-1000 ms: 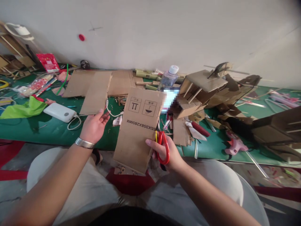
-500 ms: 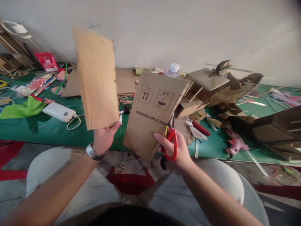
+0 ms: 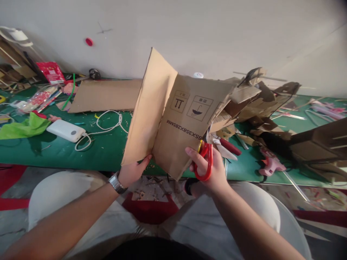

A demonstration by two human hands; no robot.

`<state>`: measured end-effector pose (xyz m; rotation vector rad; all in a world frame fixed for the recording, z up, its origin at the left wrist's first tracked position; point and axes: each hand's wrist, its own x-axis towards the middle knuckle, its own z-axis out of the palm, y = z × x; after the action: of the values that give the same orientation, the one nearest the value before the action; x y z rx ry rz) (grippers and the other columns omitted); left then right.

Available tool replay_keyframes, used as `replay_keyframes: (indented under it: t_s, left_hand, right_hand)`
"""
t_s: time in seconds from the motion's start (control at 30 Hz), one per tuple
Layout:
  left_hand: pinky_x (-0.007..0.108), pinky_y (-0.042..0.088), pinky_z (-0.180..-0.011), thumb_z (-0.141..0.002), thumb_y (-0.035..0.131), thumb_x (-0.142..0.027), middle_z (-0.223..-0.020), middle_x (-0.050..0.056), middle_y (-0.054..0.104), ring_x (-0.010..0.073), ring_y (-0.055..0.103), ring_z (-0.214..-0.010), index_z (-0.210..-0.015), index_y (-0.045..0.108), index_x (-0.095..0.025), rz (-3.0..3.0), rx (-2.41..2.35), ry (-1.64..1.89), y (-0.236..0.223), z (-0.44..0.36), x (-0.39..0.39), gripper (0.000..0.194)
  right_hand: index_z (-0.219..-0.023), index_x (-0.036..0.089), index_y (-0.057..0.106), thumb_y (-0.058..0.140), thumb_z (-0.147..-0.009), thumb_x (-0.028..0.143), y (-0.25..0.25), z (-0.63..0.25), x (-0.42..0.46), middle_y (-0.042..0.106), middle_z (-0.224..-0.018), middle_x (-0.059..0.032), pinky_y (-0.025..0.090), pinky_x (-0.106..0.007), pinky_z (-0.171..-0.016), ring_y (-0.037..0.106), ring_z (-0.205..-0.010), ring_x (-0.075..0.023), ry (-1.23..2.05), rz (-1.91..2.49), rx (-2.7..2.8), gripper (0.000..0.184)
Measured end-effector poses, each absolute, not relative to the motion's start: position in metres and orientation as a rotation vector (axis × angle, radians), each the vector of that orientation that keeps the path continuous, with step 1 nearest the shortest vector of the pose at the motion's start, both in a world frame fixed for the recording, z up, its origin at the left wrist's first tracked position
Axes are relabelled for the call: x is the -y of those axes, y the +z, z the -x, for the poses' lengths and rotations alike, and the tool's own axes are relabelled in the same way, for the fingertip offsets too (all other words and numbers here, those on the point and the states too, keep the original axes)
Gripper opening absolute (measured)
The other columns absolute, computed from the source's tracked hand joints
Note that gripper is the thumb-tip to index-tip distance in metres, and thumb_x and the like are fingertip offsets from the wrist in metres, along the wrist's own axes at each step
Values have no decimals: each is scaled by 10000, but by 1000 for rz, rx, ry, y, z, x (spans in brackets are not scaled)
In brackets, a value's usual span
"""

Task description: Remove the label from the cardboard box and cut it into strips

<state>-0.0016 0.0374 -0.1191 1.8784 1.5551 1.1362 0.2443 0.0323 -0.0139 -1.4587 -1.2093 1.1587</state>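
My left hand [image 3: 135, 172] grips the lower end of a plain cardboard piece [image 3: 148, 112], its thumb on the near face and its other fingers hidden behind. This piece stands tilted, its right edge against or very near a printed cardboard piece [image 3: 187, 119] marked with arrows and an umbrella. My right hand [image 3: 210, 169] is closed around red-handled scissors [image 3: 208, 168] and the lower right edge of the printed piece together. The scissors' blades are mostly hidden beside that edge.
A cardboard sheet [image 3: 105, 94] lies behind on the green table [image 3: 67, 155]. A white power bank [image 3: 65, 130] with a cable lies left, near a green cloth [image 3: 27, 127]. Cardboard constructions [image 3: 260, 97] and a pink glue gun [image 3: 271, 164] occupy the right.
My left hand has brought the plain cardboard piece right and down, turning it against or close to the printed piece. The printed piece has shifted slightly right with my right hand and the scissors.
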Motion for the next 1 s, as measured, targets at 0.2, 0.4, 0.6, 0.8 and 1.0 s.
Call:
replay_keyframes:
  t_s: [0.2,0.4,0.6,0.8,1.0]
  left_hand:
    - [491,348,-1276,-905,720,-517,-1161,68,824,349,572,-1425,-1075,843,-315,-1973,-1595,1112,-126,1,-32,292]
    - [481,508,-1147,-931,675,-523,-1166,75,827,367,718,-1225,-1123,844,-267,-2064,-1613,1043,-119,0,-32,362]
    - [421,602,-1013,-940,676,-478,-1056,32,850,333,779,-1090,-974,861,-299,-2126,-1580,970,-116,2,-34,261]
    - [424,559,-1104,-930,685,-466,-1112,23,840,327,754,-1169,-1076,854,-301,-2112,-1488,1002,-116,1,-33,277]
    - [438,545,-1098,-913,700,-437,-1079,43,847,343,745,-1185,-1006,857,-306,-2084,-1482,969,-121,2,-30,224]
  right_hand:
    - [-790,242,572,821,-781,534,-10,-248,-33,543,-560,49,390,-257,-356,494,-385,-120,1176,1437,1158,384]
    - [-760,246,553,813,-775,547,-10,-249,-34,524,-527,51,367,-256,-343,476,-367,-119,1171,1445,1159,398]
    - [-749,247,536,790,-794,549,-13,-250,-34,513,-517,50,375,-259,-353,476,-378,-122,1153,1459,1153,398]
    - [-745,254,514,790,-797,556,-15,-250,-35,499,-527,56,375,-262,-350,476,-380,-124,1185,1461,1145,412]
    - [-747,251,513,802,-784,566,-14,-249,-35,506,-559,53,422,-267,-372,489,-403,-122,1209,1474,1162,429]
